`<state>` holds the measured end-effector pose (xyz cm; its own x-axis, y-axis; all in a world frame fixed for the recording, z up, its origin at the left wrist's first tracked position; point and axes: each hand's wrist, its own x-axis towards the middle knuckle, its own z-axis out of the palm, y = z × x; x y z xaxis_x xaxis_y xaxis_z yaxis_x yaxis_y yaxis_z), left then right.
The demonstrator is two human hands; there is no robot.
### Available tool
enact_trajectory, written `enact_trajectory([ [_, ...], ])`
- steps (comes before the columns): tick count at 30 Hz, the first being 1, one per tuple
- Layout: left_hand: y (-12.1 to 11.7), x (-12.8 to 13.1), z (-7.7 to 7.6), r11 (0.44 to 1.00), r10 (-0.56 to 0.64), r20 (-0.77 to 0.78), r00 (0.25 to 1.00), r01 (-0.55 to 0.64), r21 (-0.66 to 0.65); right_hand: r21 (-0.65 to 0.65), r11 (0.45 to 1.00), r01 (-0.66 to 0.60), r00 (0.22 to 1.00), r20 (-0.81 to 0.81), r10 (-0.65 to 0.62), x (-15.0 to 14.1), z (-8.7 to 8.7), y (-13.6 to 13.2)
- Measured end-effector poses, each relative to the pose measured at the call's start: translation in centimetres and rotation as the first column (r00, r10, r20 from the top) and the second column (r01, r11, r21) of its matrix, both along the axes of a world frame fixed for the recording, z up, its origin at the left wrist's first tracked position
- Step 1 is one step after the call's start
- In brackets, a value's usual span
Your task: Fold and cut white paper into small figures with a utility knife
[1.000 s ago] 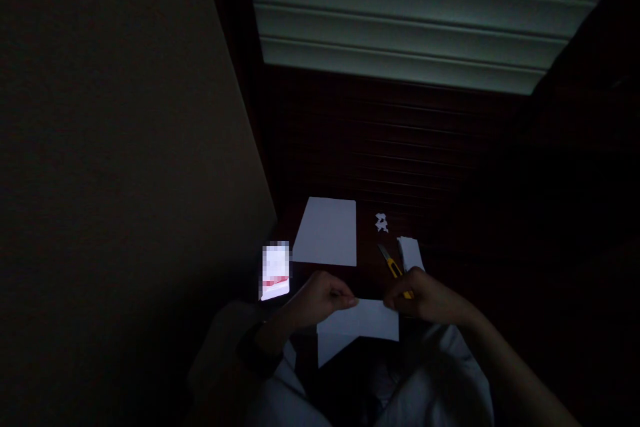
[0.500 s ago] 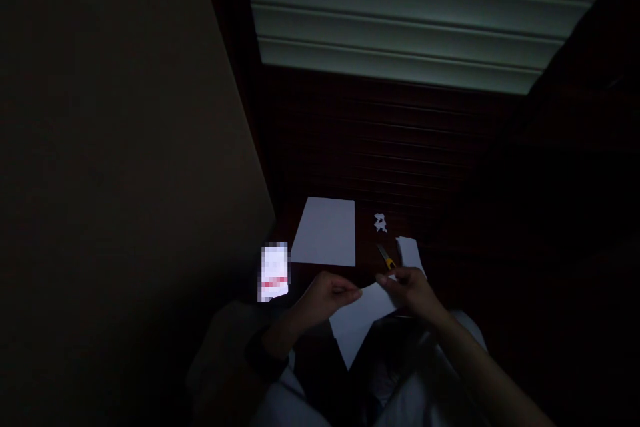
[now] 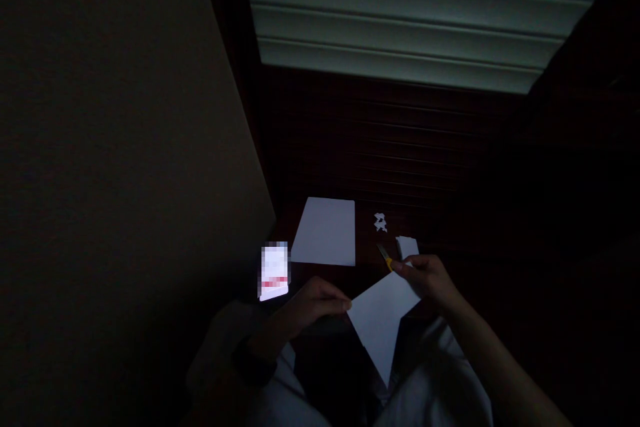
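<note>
I hold a white sheet of paper (image 3: 381, 320) over my lap in a dark room. It hangs tilted, one corner pointing down. My left hand (image 3: 313, 303) pinches its left corner. My right hand (image 3: 425, 277) grips its upper right edge with curled fingers. Just beyond my right hand lie a yellow utility knife (image 3: 385, 257) and a small stack of white paper pieces (image 3: 407, 247) on the dark wooden table (image 3: 450, 227).
A larger white sheet (image 3: 325, 232) lies flat on the table ahead. A lit phone screen (image 3: 274, 271) glows at the table's left edge. A small crumpled paper scrap (image 3: 381, 221) sits further back. A wall stands on the left; slatted blinds (image 3: 400, 20) are above.
The paper has turned from lying level between my hands to hanging diagonally, a corner now down. My right hand rose and moved right; my left hand dropped a little.
</note>
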<state>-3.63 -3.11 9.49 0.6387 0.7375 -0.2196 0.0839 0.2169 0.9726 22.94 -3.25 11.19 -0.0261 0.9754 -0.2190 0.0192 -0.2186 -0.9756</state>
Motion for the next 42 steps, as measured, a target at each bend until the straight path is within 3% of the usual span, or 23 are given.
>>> enact_trajectory([
  [3,0.2,-1.2,-0.8,0.999,-0.008,-0.001,1.000,0.008,-0.047,0.003,0.997,0.076,0.997,0.015,-0.076,1.2,0.2,0.3],
  [5,0.5,-1.5,-1.3,0.995,0.097,-0.035,0.995,-0.098,-0.034,0.023,0.992,0.123,0.990,0.063,-0.124,1.6,0.4,0.4],
  [8,0.5,-0.5,-1.2,0.942,0.316,-0.035,0.948,-0.309,0.127,0.095,0.994,0.061,0.975,0.209,-0.080,0.8,0.4,0.1],
  [10,0.4,1.1,-0.9,0.908,0.347,0.013,0.938,-0.339,0.247,0.172,0.984,-0.038,0.944,0.329,-0.021,-0.6,0.5,-0.4],
  [15,0.1,4.7,-1.0,0.949,0.186,-0.023,0.982,-0.173,0.265,0.247,0.947,-0.206,0.901,0.426,0.085,-4.0,0.7,-1.4],
  [20,0.6,4.9,-1.6,0.968,0.202,-0.057,0.978,-0.190,0.164,0.149,0.949,-0.277,0.900,0.385,0.203,-3.9,1.2,-1.2],
  [22,0.6,4.5,-1.2,0.978,0.189,-0.035,0.981,-0.185,0.096,0.115,0.952,-0.282,0.927,0.289,0.239,-3.2,1.3,-0.9],
  [25,0.3,4.1,-0.3,0.984,0.173,0.079,0.982,-0.168,-0.063,0.102,0.978,-0.180,0.983,0.003,0.181,-2.6,1.6,-0.7],
  [28,-0.3,4.3,-0.2,0.964,0.192,0.260,0.946,-0.132,-0.233,0.122,0.983,-0.135,0.964,-0.214,0.158,-2.9,1.9,-0.9],
  [31,-0.6,4.8,-1.1,0.928,0.112,0.421,0.900,0.056,-0.368,0.165,0.962,-0.218,0.937,-0.240,0.254,-4.0,1.9,-1.4],
  [34,-0.7,5.1,-2.6,0.877,0.040,0.584,0.811,0.251,-0.409,0.182,0.955,-0.232,0.946,-0.185,0.266,-5.0,1.4,-1.6],
  [37,-0.7,5.2,-4.0,0.846,0.058,0.690,0.722,0.331,-0.417,0.178,0.974,-0.140,0.977,-0.134,0.165,-5.5,0.6,-1.5],
  [42,-0.6,5.3,-5.4,0.782,0.038,0.742,0.669,0.443,-0.439,0.122,0.992,-0.020,0.989,-0.146,0.037,-5.9,0.2,-1.4],
])
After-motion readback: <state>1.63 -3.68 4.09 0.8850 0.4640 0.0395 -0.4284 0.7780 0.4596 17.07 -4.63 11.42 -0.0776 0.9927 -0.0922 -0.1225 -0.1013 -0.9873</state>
